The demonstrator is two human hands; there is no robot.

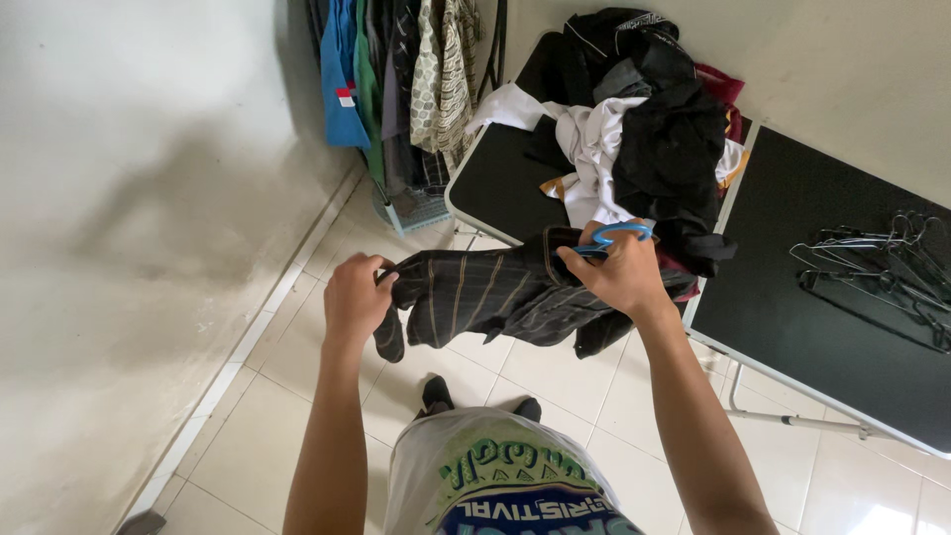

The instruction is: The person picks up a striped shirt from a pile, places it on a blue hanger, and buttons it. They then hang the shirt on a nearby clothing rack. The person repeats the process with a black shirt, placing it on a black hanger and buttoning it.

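Observation:
A dark striped shirt [485, 292] stretches between my two hands above the tiled floor. My left hand [354, 297] grips its left end, where a sleeve hangs down. My right hand [616, 272] is closed on the shirt's collar end together with a blue plastic hanger [622, 234], whose hook sticks up above my fingers. Just behind my right hand lies a pile of black, white and red clothes [644, 129] on a black folding table [495, 183].
Several dark wire hangers [882, 263] lie on a second black table [792, 297] at the right. Clothes hang on a rack [396, 79] at the top, over a small basket [416, 210]. A white wall runs along the left.

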